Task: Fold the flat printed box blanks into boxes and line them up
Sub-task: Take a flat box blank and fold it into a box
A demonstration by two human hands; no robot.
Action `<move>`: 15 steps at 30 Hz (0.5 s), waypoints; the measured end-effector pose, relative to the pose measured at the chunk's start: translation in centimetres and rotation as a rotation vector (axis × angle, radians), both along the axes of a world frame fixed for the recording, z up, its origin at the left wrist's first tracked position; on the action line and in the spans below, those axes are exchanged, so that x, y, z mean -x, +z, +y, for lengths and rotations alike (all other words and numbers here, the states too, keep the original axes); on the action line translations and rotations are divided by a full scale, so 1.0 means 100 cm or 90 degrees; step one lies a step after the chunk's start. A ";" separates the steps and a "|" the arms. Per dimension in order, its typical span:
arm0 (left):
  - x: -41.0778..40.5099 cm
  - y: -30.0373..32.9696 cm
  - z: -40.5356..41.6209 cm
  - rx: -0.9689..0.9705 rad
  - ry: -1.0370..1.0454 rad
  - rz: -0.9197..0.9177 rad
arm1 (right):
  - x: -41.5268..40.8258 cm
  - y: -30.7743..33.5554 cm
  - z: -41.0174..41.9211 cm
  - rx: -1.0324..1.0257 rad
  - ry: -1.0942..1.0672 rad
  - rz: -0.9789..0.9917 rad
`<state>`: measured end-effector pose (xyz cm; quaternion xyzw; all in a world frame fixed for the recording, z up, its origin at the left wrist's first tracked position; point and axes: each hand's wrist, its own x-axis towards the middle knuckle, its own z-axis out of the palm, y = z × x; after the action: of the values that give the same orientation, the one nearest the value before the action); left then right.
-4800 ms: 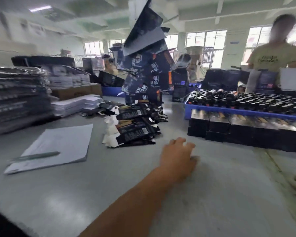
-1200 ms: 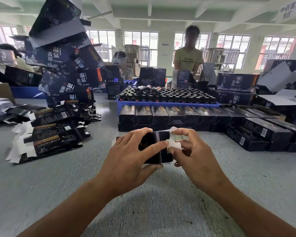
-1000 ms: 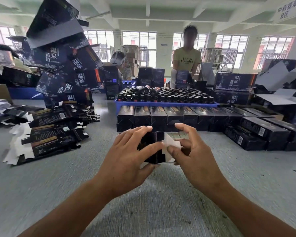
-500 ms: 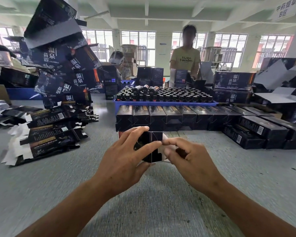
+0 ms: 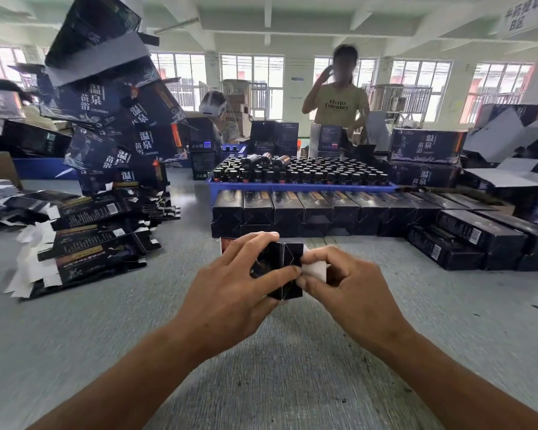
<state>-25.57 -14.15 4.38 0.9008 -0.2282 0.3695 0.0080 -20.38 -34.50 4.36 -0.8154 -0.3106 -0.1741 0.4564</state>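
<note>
Presently the left hand grips a half-formed black box, fingers curled over its top edge and thumb pressed along the glossy near face. The right hand pinches a white, matte end flap between thumb and forefinger at the box's right side; its remaining fingers are curled under, and whether they touch the card is not clear. The box is held just above the grey, finely ribbed table, end-on to the camera, creased edges sharp.

Beyond the box, a row of finished boxes stands side by side, rectangular, dark and shiny, two tiers deep. Behind that row sits a blue plastic tray packed with dark capped bottles. Right of the box, further long boxes lie flat, barcode labels upward. Left of the box, flat printed blanks lie fanned in a loose heap, white undersides showing at their tabs. Above that heap rises a leaning pile of larger printed cartons. Far behind the box a person in a yellow shirt stands, one hand raised.
</note>
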 end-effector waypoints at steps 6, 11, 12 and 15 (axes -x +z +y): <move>-0.001 0.000 0.000 0.002 0.023 -0.019 | -0.001 0.000 -0.002 -0.032 0.056 0.031; -0.003 -0.002 0.004 0.034 0.031 -0.014 | -0.001 0.001 -0.001 -0.064 0.087 0.101; -0.003 -0.003 0.004 0.041 0.027 -0.015 | 0.000 0.002 -0.001 -0.076 0.092 0.111; -0.003 -0.006 0.004 0.068 0.016 -0.016 | -0.001 0.004 -0.001 -0.108 0.091 0.131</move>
<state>-25.23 -13.77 3.75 0.8970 -0.1970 0.3928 0.0487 -20.30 -34.55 4.77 -0.7633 -0.3033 -0.0824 0.5645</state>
